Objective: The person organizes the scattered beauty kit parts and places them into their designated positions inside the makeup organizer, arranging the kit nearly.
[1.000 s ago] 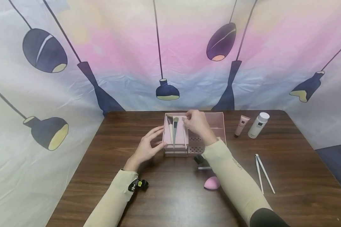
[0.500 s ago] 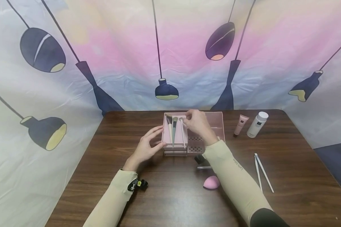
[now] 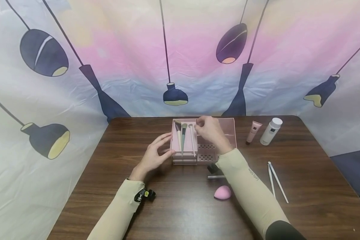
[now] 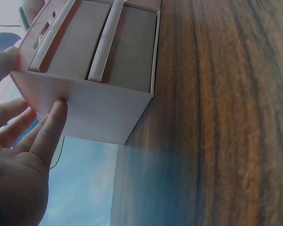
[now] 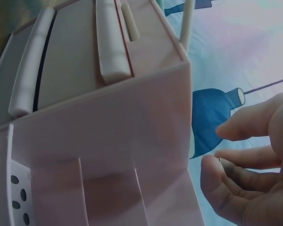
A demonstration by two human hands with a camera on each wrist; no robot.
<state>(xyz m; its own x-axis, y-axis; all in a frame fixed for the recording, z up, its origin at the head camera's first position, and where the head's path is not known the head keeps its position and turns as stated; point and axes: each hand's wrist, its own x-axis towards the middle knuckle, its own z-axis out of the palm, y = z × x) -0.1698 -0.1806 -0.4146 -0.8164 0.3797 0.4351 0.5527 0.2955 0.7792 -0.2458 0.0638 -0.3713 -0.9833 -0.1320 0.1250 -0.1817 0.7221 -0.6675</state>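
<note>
A pink makeup organizer [image 3: 184, 161] stands at the table's far side, with drawers on its left part and open compartments on its right. On its top tray lie a cream-handled makeup brush [image 3: 179, 135], a green-handled makeup brush [image 3: 183, 140] and a thin white makeup brush [image 3: 193, 140]. My left hand [image 3: 153, 155] rests its fingertips on the organizer's left side wall, seen closely in the left wrist view. My right hand [image 3: 210, 130] hovers above the organizer, just right of the white brush. In the right wrist view its thumb and fingers are apart, with nothing between them.
A pink makeup sponge [image 3: 222, 192] and a silver-and-black item [image 3: 215, 176], partly hidden by my right sleeve, lie in front. Two white brushes [image 3: 277, 181] lie at right. A pink tube [image 3: 253, 132] and a white bottle [image 3: 271, 131] stand behind them on the wooden table [image 3: 174, 213].
My right hand has let go of the white brush and shifted slightly right of it. That brush now lies beside the other two. My left hand stays against the organizer.
</note>
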